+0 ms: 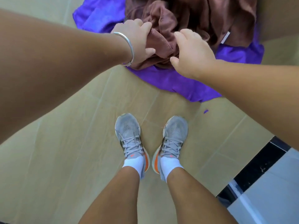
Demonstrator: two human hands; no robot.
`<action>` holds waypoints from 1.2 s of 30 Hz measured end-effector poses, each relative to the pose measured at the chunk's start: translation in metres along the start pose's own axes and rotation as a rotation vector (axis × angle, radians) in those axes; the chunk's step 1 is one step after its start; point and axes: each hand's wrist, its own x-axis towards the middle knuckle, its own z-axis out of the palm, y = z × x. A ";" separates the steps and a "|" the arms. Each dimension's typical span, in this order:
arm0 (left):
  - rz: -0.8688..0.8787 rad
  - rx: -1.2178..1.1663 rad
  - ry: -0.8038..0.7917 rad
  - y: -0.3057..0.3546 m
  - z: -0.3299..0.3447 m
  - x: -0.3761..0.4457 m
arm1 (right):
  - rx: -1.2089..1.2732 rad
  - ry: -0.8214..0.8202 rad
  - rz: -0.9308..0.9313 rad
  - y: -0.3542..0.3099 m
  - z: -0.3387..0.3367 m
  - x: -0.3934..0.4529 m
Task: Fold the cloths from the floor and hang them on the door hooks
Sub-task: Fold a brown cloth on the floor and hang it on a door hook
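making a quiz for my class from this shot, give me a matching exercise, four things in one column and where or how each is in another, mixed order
Things:
1. brown cloth
2. purple cloth
3. left hand
4. right hand

States:
A. spread on the floor tiles, lowest layer
B. wears a silver bangle at the wrist, grips the brown cloth's edge
C. crumpled on top of the other cloth
D. bare wrist, fingers reach to the brown cloth

Pairs: 1-C, 2-A, 3-B, 4-D

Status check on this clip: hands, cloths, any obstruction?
Left hand grips brown cloth. Right hand fingers curled at same cloth, grip unclear. Purple cloth underneath on floor. Nothing in the way.
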 end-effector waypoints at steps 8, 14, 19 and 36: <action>-0.168 -0.328 0.017 -0.005 0.040 0.029 | -0.042 0.036 0.014 0.010 0.035 0.034; -0.128 -0.233 0.026 0.002 0.037 0.027 | -0.120 0.104 0.011 0.004 0.022 0.034; -0.089 -0.114 0.073 -0.008 0.011 -0.021 | -0.163 0.142 -0.111 -0.011 -0.015 0.012; -0.224 -0.479 0.307 -0.132 -0.202 -0.202 | -0.245 0.239 -0.514 -0.194 -0.266 0.032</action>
